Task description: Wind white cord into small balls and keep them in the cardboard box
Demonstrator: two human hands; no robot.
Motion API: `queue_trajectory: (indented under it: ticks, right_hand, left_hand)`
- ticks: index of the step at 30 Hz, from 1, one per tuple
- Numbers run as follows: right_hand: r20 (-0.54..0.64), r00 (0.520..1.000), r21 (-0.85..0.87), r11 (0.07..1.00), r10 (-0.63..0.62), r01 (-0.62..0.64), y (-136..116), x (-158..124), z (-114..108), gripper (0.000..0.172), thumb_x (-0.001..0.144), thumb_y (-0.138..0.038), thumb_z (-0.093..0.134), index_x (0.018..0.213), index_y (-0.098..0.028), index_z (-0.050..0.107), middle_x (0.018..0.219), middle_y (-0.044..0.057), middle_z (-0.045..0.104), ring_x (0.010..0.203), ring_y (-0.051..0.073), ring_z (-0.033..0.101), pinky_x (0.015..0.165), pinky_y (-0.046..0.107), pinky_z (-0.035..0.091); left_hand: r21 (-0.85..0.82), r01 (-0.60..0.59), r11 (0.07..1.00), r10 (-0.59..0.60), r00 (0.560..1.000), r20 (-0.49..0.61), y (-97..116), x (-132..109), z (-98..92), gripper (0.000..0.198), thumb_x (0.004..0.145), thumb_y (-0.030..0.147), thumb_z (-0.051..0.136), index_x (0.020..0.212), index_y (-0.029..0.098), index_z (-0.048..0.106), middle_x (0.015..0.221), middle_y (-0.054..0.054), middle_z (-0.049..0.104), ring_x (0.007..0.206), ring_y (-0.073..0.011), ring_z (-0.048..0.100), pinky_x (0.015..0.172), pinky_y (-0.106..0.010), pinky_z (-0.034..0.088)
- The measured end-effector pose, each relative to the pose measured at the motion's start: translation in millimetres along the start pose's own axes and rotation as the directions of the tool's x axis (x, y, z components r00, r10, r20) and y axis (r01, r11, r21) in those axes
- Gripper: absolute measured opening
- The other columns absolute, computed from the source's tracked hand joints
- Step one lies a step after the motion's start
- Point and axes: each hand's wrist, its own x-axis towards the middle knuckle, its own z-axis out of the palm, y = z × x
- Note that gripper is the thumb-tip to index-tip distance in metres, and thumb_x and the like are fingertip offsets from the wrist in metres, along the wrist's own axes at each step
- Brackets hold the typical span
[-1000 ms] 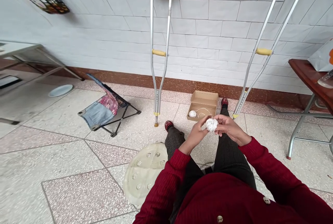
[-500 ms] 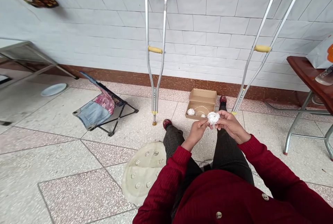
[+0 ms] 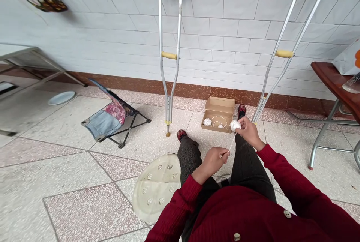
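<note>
My right hand [image 3: 249,133] is shut on a white ball of yarn [image 3: 235,125], holding it up above my right knee. My left hand [image 3: 212,160] is closed lower down, over my left thigh. A thin white strand [image 3: 231,144] runs from the ball into my left fingers. Just past the ball stands an open cardboard box [image 3: 218,114], and a smaller white ball [image 3: 207,122] and loose strand lie inside it.
Two aluminium crutches [image 3: 168,56] stand against the white tiled wall on either side of the box. A folding stool [image 3: 111,116] lies to the left, a round plastic mat [image 3: 156,187] is by my left leg, and a brown table [image 3: 334,84] is on the right.
My hands have separated. The left hand has dropped toward my lap, drawing out a strand, while the right hand has carried the ball up and to the right.
</note>
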Motion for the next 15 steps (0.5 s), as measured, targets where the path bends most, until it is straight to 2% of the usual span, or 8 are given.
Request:
queue_trajectory:
  ticks: [1, 2, 4, 7, 8, 9, 12, 15]
  right_hand:
    - [-0.007, 1.0, -0.084, 0.996, -0.011, 0.011, 11.3, -3.5, 1.4, 0.023, 0.061, -0.02, 0.068, 0.08, -0.021, 0.056, 0.065, -0.004, 0.059, 0.052, 0.011, 0.052, 0.046, 0.021, 0.039]
    - [0.045, 0.999, -0.127, 0.992, -0.001, 0.006, 22.1, -9.0, 4.1, 0.021, 0.06, -0.019, 0.068, 0.077, -0.02, 0.056, 0.063, -0.004, 0.058, 0.051, 0.01, 0.051, 0.045, 0.02, 0.038]
    - [0.227, 0.972, -0.057, 0.997, 0.058, -0.046, 39.4, -25.0, 12.5, 0.022, 0.06, -0.018, 0.068, 0.078, -0.02, 0.056, 0.062, -0.005, 0.057, 0.05, 0.01, 0.051, 0.044, 0.02, 0.038]
    - [0.554, 0.816, 0.166, 0.939, 0.164, -0.301, 46.9, -50.9, 22.9, 0.03, 0.06, -0.022, 0.073, 0.084, -0.019, 0.055, 0.064, -0.005, 0.061, 0.048, 0.011, 0.054, 0.043, 0.021, 0.043]
    - [0.602, 0.782, 0.237, 0.901, 0.159, -0.365, 43.8, -56.9, 23.8, 0.032, 0.062, -0.023, 0.074, 0.086, -0.019, 0.055, 0.065, -0.004, 0.062, 0.049, 0.011, 0.056, 0.044, 0.021, 0.044]
    - [0.616, 0.774, 0.305, 0.862, 0.146, -0.405, 38.6, -60.6, 23.0, 0.032, 0.064, -0.024, 0.075, 0.089, -0.018, 0.056, 0.068, -0.002, 0.064, 0.051, 0.011, 0.058, 0.046, 0.021, 0.045]
    - [0.547, 0.827, 0.478, 0.761, 0.131, -0.438, 17.0, -56.0, 13.2, 0.033, 0.065, -0.023, 0.076, 0.092, -0.018, 0.057, 0.072, -0.001, 0.065, 0.054, 0.01, 0.059, 0.047, 0.02, 0.044]
    - [0.402, 0.901, 0.578, 0.718, 0.162, -0.387, 4.9, -34.7, 2.8, 0.031, 0.065, -0.025, 0.075, 0.09, -0.018, 0.057, 0.07, -0.001, 0.064, 0.054, 0.01, 0.059, 0.047, 0.019, 0.043]
  left_hand:
    - [0.045, -0.021, 0.999, 0.021, 1.0, 0.004, 3.3, -1.1, -6.7, 0.039, 0.091, 0.028, 0.044, 0.056, 0.016, 0.055, 0.062, 0.0, 0.062, 0.066, -0.013, 0.056, 0.07, -0.022, 0.039]
    - [0.085, -0.037, 0.996, 0.037, 0.999, -0.003, 5.9, -0.6, -14.0, 0.038, 0.091, 0.028, 0.044, 0.056, 0.017, 0.055, 0.062, 0.0, 0.061, 0.068, -0.0135, 0.056, 0.07, -0.023, 0.039]
    - [0.156, -0.054, 0.986, 0.061, 0.997, -0.041, 7.7, 4.4, -28.2, 0.036, 0.091, 0.027, 0.044, 0.058, 0.017, 0.055, 0.061, 0.0, 0.059, 0.067, -0.0137, 0.054, 0.075, -0.024, 0.039]
    - [0.21, -0.061, 0.976, 0.08, 0.993, -0.084, 0.6, 15.5, -40.1, 0.035, 0.091, 0.026, 0.044, 0.059, 0.017, 0.055, 0.058, 0.002, 0.056, 0.061, -0.0122, 0.05, 0.087, -0.027, 0.038]
    - [0.192, -0.056, 0.98, 0.073, 0.994, -0.083, -3.5, 18.4, -39.7, 0.035, 0.091, 0.026, 0.044, 0.06, 0.017, 0.056, 0.058, 0.002, 0.056, 0.061, -0.012, 0.05, 0.087, -0.027, 0.038]
    - [0.148, -0.045, 0.988, 0.056, 0.996, -0.075, -7.8, 20.1, -36.7, 0.034, 0.091, 0.026, 0.044, 0.06, 0.017, 0.056, 0.059, 0.002, 0.057, 0.061, -0.0121, 0.051, 0.084, -0.026, 0.039]
    - [-0.074, 0.018, 0.997, -0.02, 0.999, -0.025, -18.1, 18.2, -14.1, 0.035, 0.091, 0.029, 0.042, 0.063, 0.016, 0.059, 0.064, 0.0, 0.063, 0.065, -0.013, 0.056, 0.071, -0.022, 0.041]
    - [-0.223, 0.075, 0.972, -0.068, 0.997, 0.042, -20.7, 9.0, 15.7, 0.036, 0.091, 0.031, 0.043, 0.063, 0.015, 0.06, 0.064, -0.001, 0.066, 0.064, -0.0126, 0.058, 0.069, -0.021, 0.042]
